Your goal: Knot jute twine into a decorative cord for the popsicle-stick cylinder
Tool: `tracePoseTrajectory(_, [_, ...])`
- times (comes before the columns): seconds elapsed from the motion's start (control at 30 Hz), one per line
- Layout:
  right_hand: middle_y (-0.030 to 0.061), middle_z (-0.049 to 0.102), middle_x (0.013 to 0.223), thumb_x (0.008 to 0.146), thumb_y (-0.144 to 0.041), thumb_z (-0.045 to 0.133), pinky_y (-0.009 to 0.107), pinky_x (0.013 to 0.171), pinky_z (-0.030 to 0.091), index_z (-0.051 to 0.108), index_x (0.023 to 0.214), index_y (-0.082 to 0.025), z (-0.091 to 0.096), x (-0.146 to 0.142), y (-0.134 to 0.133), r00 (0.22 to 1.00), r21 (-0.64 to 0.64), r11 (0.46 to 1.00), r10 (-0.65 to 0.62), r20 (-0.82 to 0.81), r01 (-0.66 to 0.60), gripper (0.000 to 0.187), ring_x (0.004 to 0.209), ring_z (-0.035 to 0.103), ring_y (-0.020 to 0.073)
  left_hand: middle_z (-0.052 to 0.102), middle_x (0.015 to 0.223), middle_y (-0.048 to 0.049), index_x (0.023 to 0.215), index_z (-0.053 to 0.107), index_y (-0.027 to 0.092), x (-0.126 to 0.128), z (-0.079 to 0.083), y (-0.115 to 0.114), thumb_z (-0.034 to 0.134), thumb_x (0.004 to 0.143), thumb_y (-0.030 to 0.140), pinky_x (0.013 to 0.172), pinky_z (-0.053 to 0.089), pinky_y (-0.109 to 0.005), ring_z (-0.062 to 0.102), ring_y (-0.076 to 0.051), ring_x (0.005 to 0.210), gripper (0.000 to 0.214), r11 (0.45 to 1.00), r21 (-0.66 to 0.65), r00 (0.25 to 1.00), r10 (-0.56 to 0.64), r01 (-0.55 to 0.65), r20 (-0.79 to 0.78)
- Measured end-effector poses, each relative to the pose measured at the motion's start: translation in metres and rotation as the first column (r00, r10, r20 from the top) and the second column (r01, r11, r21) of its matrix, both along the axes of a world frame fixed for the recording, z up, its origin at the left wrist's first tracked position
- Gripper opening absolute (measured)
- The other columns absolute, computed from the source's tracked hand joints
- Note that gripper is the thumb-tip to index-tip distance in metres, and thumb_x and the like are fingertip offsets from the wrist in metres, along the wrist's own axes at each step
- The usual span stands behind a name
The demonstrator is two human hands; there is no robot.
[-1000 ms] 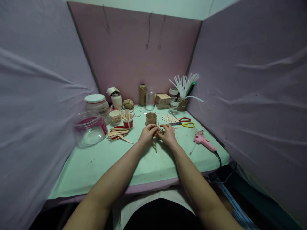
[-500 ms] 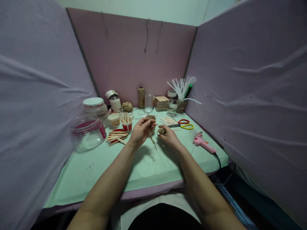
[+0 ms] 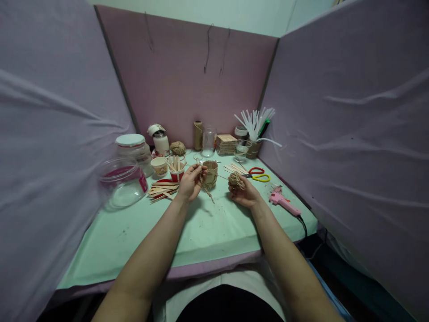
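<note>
Above the mint-green tabletop, my left hand (image 3: 191,182) pinches a braided length of jute twine (image 3: 208,193), whose tail dangles below the fingers. My right hand (image 3: 246,193) is wrapped round a small ball of jute twine (image 3: 235,180). A single strand runs between the two hands. Just behind my left hand, a small jute-covered cup (image 3: 211,173) stands upright on the table, its left edge partly hidden by my fingers.
Scissors (image 3: 259,174) and a pink glue gun (image 3: 284,203) with its cord lie to the right. On the left are a clear plastic tub (image 3: 122,185), a lidded jar (image 3: 134,150), wooden sticks (image 3: 162,191) and paper cups (image 3: 159,166). White glue sticks (image 3: 253,123) stand at the back right.
My hands have moved apart, the right one with the twine ball going rightward and turning palm up. My left hand has shifted slightly left, uncovering the jute-covered cup.
</note>
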State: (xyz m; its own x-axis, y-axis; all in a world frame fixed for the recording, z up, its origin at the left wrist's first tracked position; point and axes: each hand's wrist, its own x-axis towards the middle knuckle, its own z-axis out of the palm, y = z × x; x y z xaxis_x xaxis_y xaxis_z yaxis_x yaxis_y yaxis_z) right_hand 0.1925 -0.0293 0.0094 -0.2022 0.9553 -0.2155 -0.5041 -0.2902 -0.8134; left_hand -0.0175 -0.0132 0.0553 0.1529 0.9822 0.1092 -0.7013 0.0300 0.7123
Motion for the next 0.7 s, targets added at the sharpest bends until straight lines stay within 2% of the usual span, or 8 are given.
tracePoseTrajectory(0.17, [0.002, 0.063, 0.07, 0.082, -0.046, 0.05, 0.029, 0.061, 0.046, 0.058, 0.078, -0.021, -0.003, -0.005, 0.009, 0.993, -0.075, 0.99, -0.121, 0.012, 0.122, 0.027, 0.062, 0.058, 0.0142, 0.064, 0.078, -0.0009, 0.079, 0.054, 0.015, 0.001, -0.001, -0.002, 0.068, 0.072, 0.015, 0.063, 0.046, -0.016, 0.059, -0.005, 0.067, 0.016, 1.0, 0.01, 0.999, 0.002, -0.001, -0.043])
tracePoseTrajectory(0.37, [0.0037, 0.063, 0.068, 0.084, -0.038, 0.05, 0.032, 0.063, 0.05, 0.055, 0.072, -0.021, 0.001, -0.004, 0.021, 0.952, -0.138, 0.955, -0.279, -0.127, 0.261, 0.021, 0.068, 0.061, 0.0164, 0.063, 0.078, -0.0007, 0.081, 0.055, 0.015, -0.009, 0.005, -0.002, 0.066, 0.074, 0.015, 0.063, 0.046, -0.014, 0.059, -0.005, 0.067, 0.013, 0.999, 0.036, 1.0, -0.009, 0.009, 0.022])
tracePoseTrajectory(0.47, [0.0021, 0.059, 0.065, 0.085, -0.037, 0.052, 0.028, 0.06, 0.05, 0.053, 0.071, -0.02, 0.009, -0.003, 0.039, 0.956, -0.101, 0.961, -0.268, -0.115, 0.257, 0.022, 0.064, 0.059, 0.0141, 0.062, 0.077, -0.0007, 0.082, 0.056, 0.016, -0.016, 0.012, -0.006, 0.064, 0.076, 0.014, 0.063, 0.046, -0.015, 0.058, -0.005, 0.067, 0.01, 0.998, 0.063, 1.0, -0.019, 0.018, 0.017])
tracePoseTrajectory(0.57, [0.0006, 0.054, 0.061, 0.087, -0.038, 0.052, 0.022, 0.05, 0.047, 0.048, 0.067, -0.018, 0.029, -0.004, 0.067, 0.97, -0.138, 0.964, -0.238, -0.056, 0.228, 0.028, 0.054, 0.053, 0.0104, 0.062, 0.077, -0.0008, 0.08, 0.057, 0.016, -0.02, 0.016, -0.01, 0.066, 0.075, 0.015, 0.061, 0.046, -0.016, 0.057, -0.005, 0.065, 0.011, 0.993, 0.095, 0.997, -0.072, 0.074, -0.023])
tracePoseTrajectory(0.63, [0.0015, 0.053, 0.063, 0.085, -0.037, 0.056, 0.021, 0.046, 0.045, 0.046, 0.066, -0.018, 0.052, -0.004, 0.09, 0.977, -0.164, 0.964, -0.211, 0.016, 0.211, 0.029, 0.055, 0.053, 0.0105, 0.061, 0.078, -0.0011, 0.079, 0.057, 0.015, -0.021, 0.016, -0.012, 0.068, 0.073, 0.016, 0.06, 0.046, -0.016, 0.056, -0.005, 0.065, 0.013, 0.987, 0.102, 0.992, -0.116, 0.121, -0.054])
tracePoseTrajectory(0.7, [0.0027, 0.054, 0.07, 0.083, -0.037, 0.06, 0.023, 0.047, 0.047, 0.046, 0.069, -0.018, 0.079, -0.002, 0.114, 0.973, -0.116, 0.966, -0.225, 0.057, 0.23, 0.028, 0.062, 0.057, 0.0124, 0.061, 0.078, -0.0012, 0.078, 0.057, 0.015, -0.021, 0.015, -0.012, 0.069, 0.072, 0.017, 0.06, 0.046, -0.016, 0.056, -0.005, 0.065, 0.013, 0.985, 0.092, 0.987, -0.14, 0.147, -0.072])
